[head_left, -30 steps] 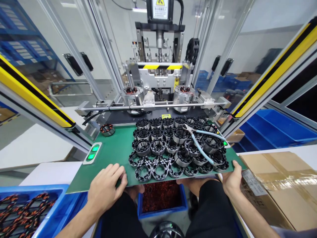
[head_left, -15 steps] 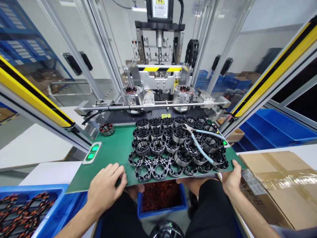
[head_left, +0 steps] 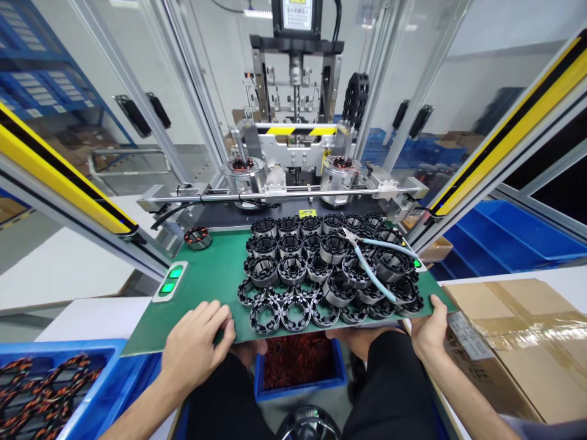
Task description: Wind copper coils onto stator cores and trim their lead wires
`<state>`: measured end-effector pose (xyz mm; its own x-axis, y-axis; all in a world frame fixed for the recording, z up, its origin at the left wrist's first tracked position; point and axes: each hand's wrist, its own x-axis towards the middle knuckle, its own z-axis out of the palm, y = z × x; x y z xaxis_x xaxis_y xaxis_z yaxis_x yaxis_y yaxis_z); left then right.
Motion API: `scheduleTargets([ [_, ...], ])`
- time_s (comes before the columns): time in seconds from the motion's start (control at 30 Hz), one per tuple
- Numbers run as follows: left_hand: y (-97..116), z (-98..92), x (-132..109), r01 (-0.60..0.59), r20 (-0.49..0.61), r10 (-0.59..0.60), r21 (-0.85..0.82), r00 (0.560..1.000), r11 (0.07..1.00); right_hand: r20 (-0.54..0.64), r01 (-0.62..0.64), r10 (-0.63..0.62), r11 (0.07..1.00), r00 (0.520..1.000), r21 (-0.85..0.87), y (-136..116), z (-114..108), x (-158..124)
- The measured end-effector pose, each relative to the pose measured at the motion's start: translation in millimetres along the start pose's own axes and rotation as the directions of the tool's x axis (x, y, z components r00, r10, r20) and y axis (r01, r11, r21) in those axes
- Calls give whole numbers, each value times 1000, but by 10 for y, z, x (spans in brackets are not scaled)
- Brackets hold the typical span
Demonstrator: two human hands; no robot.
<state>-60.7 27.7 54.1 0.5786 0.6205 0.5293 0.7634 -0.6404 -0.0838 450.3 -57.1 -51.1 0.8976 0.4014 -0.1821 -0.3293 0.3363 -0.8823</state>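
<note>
My left hand (head_left: pixel 199 339) rests on the front edge of the green work surface (head_left: pixel 215 263), its fingers curled and nothing visible in them. At the right front corner, my right hand (head_left: pixel 430 327) lies against the edge with the thumb up; its other fingers are hidden below. Between the hands stand several rows of black and silver ring cores (head_left: pixel 291 269), some stacked. Cutting pliers with light blue handles (head_left: pixel 370 272) lie on top of the cores at the right. One core wound with copper (head_left: pixel 198 238) sits alone at the back left.
Behind the surface stands a machine with two metal cylinders (head_left: pixel 244 177) and a crossbar (head_left: pixel 284 197). A blue bin of wound cores (head_left: pixel 110 351) is at the left, a cardboard box (head_left: pixel 527 342) at the right. Below the edge sits a blue bin (head_left: pixel 300 391) with reddish contents.
The machine's central vertical shaft and the motor block above it look slightly shifted upward. My hands, the cores and the pliers have not visibly moved.
</note>
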Motion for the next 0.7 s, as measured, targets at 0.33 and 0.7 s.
scheduleTargets([
  [0.33,-24,39,-42,-7,22,6,32,1000,999,-10,3,-3,1000,1000,-5,-25,8,-24],
  [0.7,-30,48,-56,11,21,-12,17,1000,1000,-10,0,0,1000,1000,-24,-36,11,-27],
])
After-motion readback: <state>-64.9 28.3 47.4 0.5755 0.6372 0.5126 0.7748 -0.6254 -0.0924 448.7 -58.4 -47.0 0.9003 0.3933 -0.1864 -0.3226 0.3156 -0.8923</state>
